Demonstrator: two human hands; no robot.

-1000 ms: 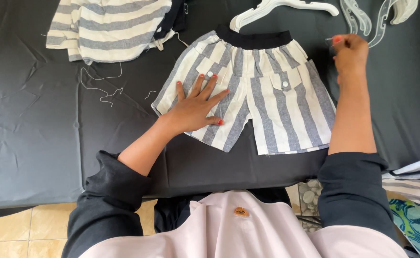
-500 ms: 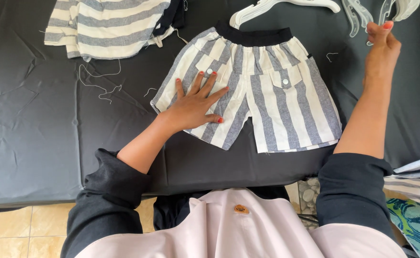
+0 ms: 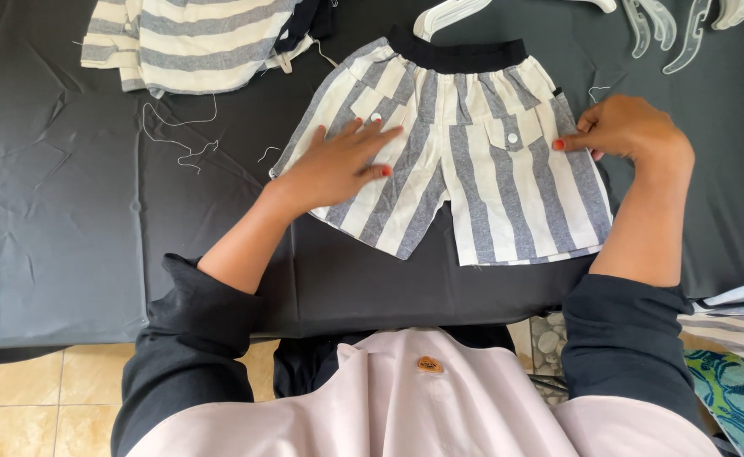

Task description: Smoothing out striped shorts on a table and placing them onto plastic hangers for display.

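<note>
A small pair of grey-and-white striped shorts (image 3: 473,178) with a black waistband lies flat on a black cloth-covered table (image 3: 67,220), waistband away from me. My left hand (image 3: 338,165) rests flat, fingers spread, on the shorts' left leg near a buttoned pocket. My right hand (image 3: 630,131) is at the shorts' right side, its fingertips pinching the fabric edge beside the other buttoned pocket.
A second striped garment (image 3: 186,38) lies at the far left with loose threads (image 3: 181,140) trailing from it. White plastic hangers (image 3: 668,25) lie along the far edge. Striped and blue-green patterned fabric (image 3: 740,364) sits at the lower right. Beige floor tiles show below the table.
My right hand came down from the far right near the hangers onto the shorts' right edge. The left hand stayed flat on the left leg. The view shifted slightly.
</note>
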